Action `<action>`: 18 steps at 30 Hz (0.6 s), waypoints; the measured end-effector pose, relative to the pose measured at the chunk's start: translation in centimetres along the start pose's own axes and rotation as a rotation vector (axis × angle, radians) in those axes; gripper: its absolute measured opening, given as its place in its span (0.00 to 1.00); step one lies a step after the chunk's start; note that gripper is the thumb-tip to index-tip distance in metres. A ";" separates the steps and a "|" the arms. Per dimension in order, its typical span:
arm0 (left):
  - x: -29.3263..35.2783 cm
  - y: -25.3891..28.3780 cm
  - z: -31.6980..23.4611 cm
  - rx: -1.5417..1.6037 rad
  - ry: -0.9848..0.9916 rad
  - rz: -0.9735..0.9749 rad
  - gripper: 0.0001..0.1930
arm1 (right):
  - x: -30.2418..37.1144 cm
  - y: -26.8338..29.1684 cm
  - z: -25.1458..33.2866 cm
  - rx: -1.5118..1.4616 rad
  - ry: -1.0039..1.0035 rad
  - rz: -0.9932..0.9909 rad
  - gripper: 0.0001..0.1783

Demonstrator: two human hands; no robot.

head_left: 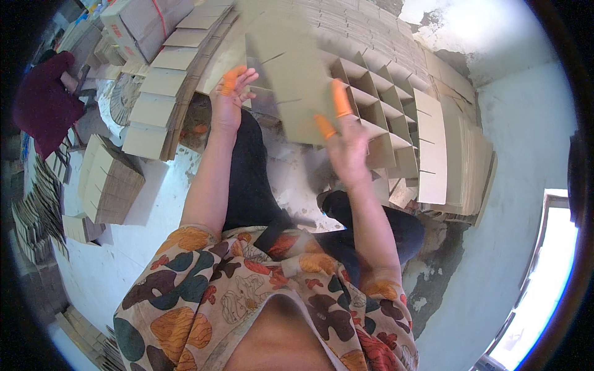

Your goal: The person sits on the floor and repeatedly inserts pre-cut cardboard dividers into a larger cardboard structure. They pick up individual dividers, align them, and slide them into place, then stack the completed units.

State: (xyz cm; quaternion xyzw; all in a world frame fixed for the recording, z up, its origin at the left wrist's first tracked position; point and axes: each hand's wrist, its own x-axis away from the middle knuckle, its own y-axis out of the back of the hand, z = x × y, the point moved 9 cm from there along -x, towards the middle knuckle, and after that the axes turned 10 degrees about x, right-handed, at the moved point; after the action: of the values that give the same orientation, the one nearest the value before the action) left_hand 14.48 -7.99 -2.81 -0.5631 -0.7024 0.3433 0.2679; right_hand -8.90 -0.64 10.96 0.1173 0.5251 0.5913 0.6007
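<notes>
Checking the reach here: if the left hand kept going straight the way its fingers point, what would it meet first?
Probably the slotted cardboard sheet that the left hand already touches at its edge; the depth beyond it is unclear.
</notes>
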 end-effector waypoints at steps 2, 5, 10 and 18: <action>0.7 -1.5 -1.1 -0.274 -0.055 -0.036 0.15 | -1.0 2.1 -0.7 0.029 -0.115 0.003 0.37; 1.5 -3.2 -0.4 -0.576 -0.127 0.112 0.15 | -1.8 2.8 -1.5 0.025 -0.182 0.012 0.34; 1.2 -3.2 1.2 -0.576 -0.101 0.190 0.11 | -2.8 1.6 -0.6 -0.015 -0.129 -0.008 0.33; 1.0 -2.9 0.7 -0.653 -0.153 0.217 0.07 | -4.0 0.4 0.2 -0.010 -0.100 0.013 0.27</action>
State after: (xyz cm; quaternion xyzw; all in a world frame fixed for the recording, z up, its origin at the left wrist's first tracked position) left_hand 11.94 -7.51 -1.04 -0.6632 -0.7291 0.1681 -0.0177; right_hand -7.94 -3.79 13.34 0.1473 0.4907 0.5913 0.6228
